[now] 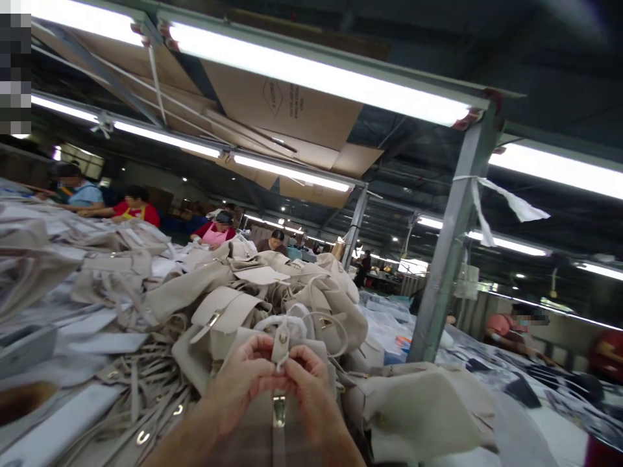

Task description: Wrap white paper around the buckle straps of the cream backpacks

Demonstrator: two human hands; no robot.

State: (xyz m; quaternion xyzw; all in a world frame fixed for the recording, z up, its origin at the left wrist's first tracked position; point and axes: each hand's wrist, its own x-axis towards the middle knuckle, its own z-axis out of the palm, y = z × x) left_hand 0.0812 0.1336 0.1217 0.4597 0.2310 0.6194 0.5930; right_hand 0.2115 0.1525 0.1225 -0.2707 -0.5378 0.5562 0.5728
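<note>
Both hands up front, fingertips pinched together: left hand (248,370) and right hand (307,376) grasp the lower end of a pale tab (281,344); the exact grip is partly hidden by fingers. Tab is at the top of a beige bag (253,428), buckle (279,412) just below the hands. Big bag pile (296,275) right behind, blocking the far side. Loose straps (131,389) heaped left, grey bin (26,347) beyond them at the edge. Beige bag piece (423,415) lies right, near the right forearm. Post (442,259) rises right of the pile, white strip (516,202) tied on. Co-workers (221,230) behind the pile. Tube lights (316,72) overhead.
</note>
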